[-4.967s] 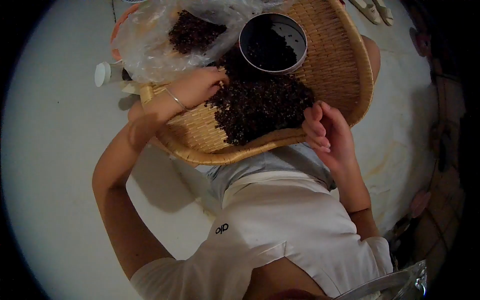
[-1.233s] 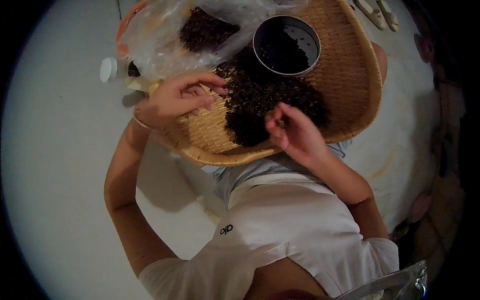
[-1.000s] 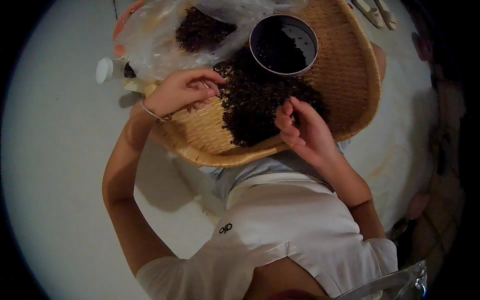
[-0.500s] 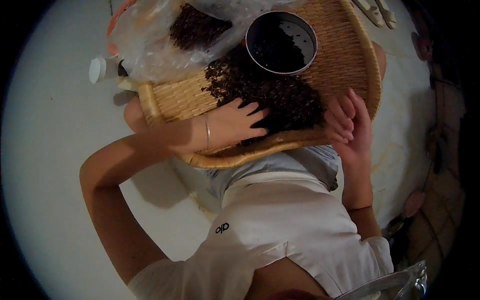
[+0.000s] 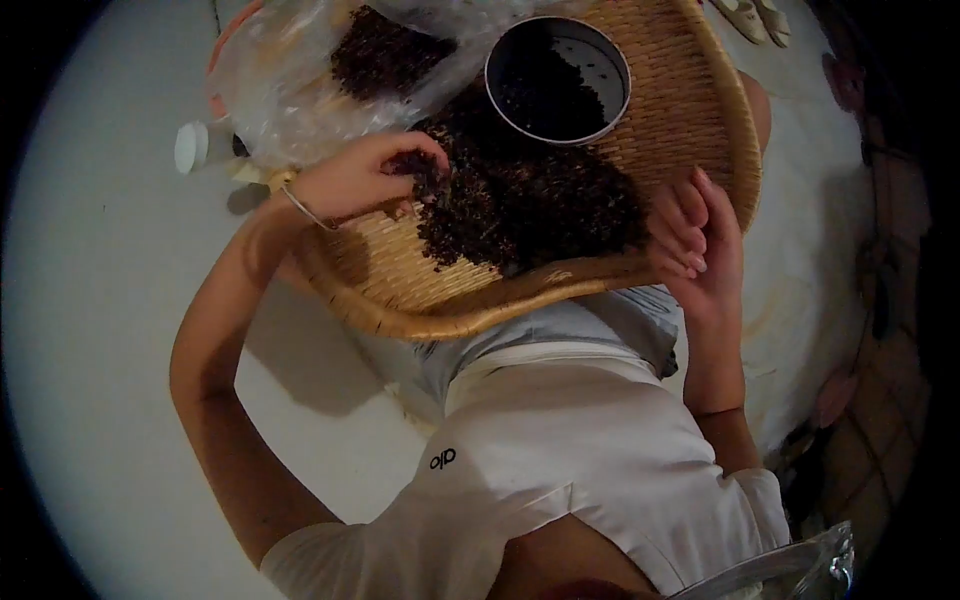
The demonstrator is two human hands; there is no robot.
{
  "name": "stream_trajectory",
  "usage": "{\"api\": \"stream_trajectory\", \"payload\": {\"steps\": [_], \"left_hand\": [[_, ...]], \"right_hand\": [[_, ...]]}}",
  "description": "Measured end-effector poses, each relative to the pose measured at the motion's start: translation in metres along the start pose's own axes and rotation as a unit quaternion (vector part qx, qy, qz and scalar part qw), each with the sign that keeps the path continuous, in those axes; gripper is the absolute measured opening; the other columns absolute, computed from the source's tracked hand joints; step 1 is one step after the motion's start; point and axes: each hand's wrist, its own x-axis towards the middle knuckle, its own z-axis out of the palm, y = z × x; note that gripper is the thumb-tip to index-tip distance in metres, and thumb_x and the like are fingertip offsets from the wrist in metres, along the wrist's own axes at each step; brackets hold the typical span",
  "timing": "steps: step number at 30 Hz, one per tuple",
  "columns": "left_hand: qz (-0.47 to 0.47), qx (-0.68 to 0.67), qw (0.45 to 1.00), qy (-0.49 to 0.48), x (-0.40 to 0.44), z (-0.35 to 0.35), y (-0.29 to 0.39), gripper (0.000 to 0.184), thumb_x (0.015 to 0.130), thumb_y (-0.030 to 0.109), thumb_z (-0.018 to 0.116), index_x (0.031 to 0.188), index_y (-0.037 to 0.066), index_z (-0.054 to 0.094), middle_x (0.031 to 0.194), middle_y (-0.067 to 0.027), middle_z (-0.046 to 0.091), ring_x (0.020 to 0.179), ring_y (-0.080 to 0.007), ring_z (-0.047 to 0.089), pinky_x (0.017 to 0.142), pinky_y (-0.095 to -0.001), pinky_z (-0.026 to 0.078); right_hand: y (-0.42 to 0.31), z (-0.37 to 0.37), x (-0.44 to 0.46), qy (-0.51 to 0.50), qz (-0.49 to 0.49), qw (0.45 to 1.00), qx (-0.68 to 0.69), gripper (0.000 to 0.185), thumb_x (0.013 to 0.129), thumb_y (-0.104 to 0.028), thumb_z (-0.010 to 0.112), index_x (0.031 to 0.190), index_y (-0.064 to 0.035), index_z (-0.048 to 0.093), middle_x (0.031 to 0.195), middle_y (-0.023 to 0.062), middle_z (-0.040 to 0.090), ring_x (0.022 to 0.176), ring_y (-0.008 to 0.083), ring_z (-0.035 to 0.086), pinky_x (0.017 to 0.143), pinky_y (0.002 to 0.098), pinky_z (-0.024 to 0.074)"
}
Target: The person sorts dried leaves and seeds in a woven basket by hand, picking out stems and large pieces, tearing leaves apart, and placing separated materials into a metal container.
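Dark dried bits (image 5: 550,210) lie in a loose pile in a woven basket (image 5: 680,100) across my lap. At the pile's left edge, my left hand (image 5: 365,178) is curled round a small clump of dark bits, some of which show between thumb and fingers. My right hand (image 5: 697,240) hangs over the basket's near right rim with its fingers curled in; what it holds, if anything, is hidden. A round tin (image 5: 560,80), partly filled with dark bits, stands behind the pile.
A clear plastic bag (image 5: 300,110) with more dark bits (image 5: 385,55) covers the basket's far left. Left of it lie an orange rim (image 5: 217,65) and a white cap (image 5: 191,148). Pale shoes (image 5: 755,20) are at the top right.
My left hand has gone from lying spread on the near part of the pile to its left edge, now closed round bits. My right hand, earlier over the pile, is at the right rim.
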Motion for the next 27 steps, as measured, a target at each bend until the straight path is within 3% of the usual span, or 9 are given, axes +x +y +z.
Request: {"api": "stream_trajectory", "payload": {"steps": [6, 10, 12, 13, 15, 19, 21, 24, 27], "left_hand": [[-0.094, -0.102, 0.990, 0.020, -0.006, -0.001, 0.009, 0.039, 0.085, 0.010, 0.055, 0.123, 0.009, 0.046, 0.087, -0.0086, 0.060, 0.071, -0.0140, 0.062, 0.060, -0.0239, 0.052], [-0.114, -0.042, 0.992, 0.025, -0.010, 0.000, 0.011, 0.041, 0.086, 0.014, 0.055, 0.125, 0.010, 0.045, 0.084, -0.0093, 0.061, 0.070, -0.0130, 0.062, 0.058, -0.0247, 0.051], [-0.094, 0.239, 0.965, 0.052, -0.014, 0.007, 0.021, 0.041, 0.085, 0.020, 0.056, 0.123, 0.010, 0.046, 0.083, -0.0121, 0.061, 0.069, -0.0175, 0.063, 0.059, -0.0301, 0.051], [-0.094, 0.239, 0.965, 0.051, -0.012, 0.016, 0.020, 0.041, 0.085, 0.020, 0.056, 0.123, 0.010, 0.046, 0.083, -0.0121, 0.061, 0.069, -0.0175, 0.063, 0.059, -0.0301, 0.051], [0.170, 0.448, 0.867, 0.133, -0.004, 0.042, 0.013, 0.034, 0.084, 0.024, 0.056, 0.113, 0.008, 0.052, 0.080, -0.0141, 0.061, 0.070, -0.0247, 0.063, 0.060, -0.0366, 0.051], [0.152, 0.505, 0.846, 0.077, 0.025, 0.080, 0.016, 0.025, 0.083, 0.024, 0.055, 0.101, 0.006, 0.056, 0.076, -0.0155, 0.061, 0.072, -0.0315, 0.061, 0.061, -0.0413, 0.050], [0.099, 0.544, 0.833, -0.001, 0.033, 0.088, 0.016, 0.018, 0.081, 0.019, 0.056, 0.091, 0.005, 0.055, 0.076, -0.0139, 0.060, 0.072, -0.0341, 0.060, 0.061, -0.0441, 0.049], [0.110, 0.569, 0.815, -0.019, 0.039, 0.090, 0.007, 0.016, 0.079, 0.016, 0.055, 0.087, 0.002, 0.054, 0.077, -0.0152, 0.059, 0.073, -0.0343, 0.060, 0.061, -0.0441, 0.049], [0.140, 0.547, 0.822, 0.077, 0.036, 0.091, 0.001, 0.013, 0.073, 0.008, 0.054, 0.083, -0.001, 0.056, 0.073, -0.0154, 0.060, 0.071, -0.0318, 0.062, 0.061, -0.0414, 0.050]], "right_hand": [[0.000, 0.000, 0.000, -0.006, -0.004, 1.000, -0.009, 0.034, 0.097, -0.023, 0.031, 0.065, -0.0093, 0.035, 0.052, 0.0005, 0.033, 0.036, 0.0048, 0.028, 0.029, 0.0161, 0.0253], [0.001, -0.001, 0.000, -0.005, -0.006, 1.000, -0.011, 0.035, 0.097, -0.023, 0.031, 0.065, -0.0091, 0.035, 0.052, 0.0005, 0.033, 0.036, 0.0047, 0.028, 0.029, 0.0157, 0.0252], [0.001, -0.002, 0.000, -0.005, -0.002, 1.000, -0.016, 0.034, 0.097, -0.023, 0.031, 0.066, -0.0088, 0.035, 0.051, 0.0004, 0.034, 0.037, 0.0047, 0.028, 0.028, 0.0152, 0.0255], [0.001, -0.002, 0.000, -0.005, -0.003, 1.000, -0.016, 0.034, 0.097, -0.023, 0.031, 0.066, -0.0088, 0.035, 0.051, 0.0004, 0.034, 0.037, 0.0047, 0.028, 0.028, 0.0152, 0.0255], [0.002, -0.001, 0.001, 0.008, 0.005, 1.000, -0.019, 0.035, 0.097, -0.023, 0.032, 0.065, -0.0086, 0.036, 0.051, 0.0003, 0.034, 0.037, 0.0044, 0.028, 0.028, 0.0148, 0.0257], [0.002, -0.003, 0.000, -0.024, -0.001, 0.999, -0.027, 0.035, 0.097, -0.023, 0.033, 0.065, -0.0086, 0.036, 0.050, 0.0002, 0.034, 0.037, 0.0041, 0.028, 0.028, 0.0145, 0.0257], [0.002, -0.002, 0.000, -0.012, 0.002, 0.999, -0.041, 0.035, 0.094, -0.025, 0.039, 0.064, -0.0085, 0.042, 0.050, -0.0005, 0.032, 0.039, 0.0041, 0.027, 0.029, 0.0145, 0.0231], [0.002, -0.002, -0.001, -0.015, 0.003, 0.999, -0.035, 0.036, 0.096, -0.023, 0.033, 0.064, -0.0088, 0.037, 0.050, -0.0001, 0.034, 0.037, 0.0039, 0.028, 0.028, 0.0144, 0.0257], [0.002, 0.001, -0.002, -0.032, 0.004, 0.998, -0.045, 0.035, 0.095, -0.026, 0.038, 0.065, -0.0085, 0.041, 0.050, -0.0007, 0.033, 0.038, 0.0040, 0.026, 0.030, 0.0149, 0.0230]]}}
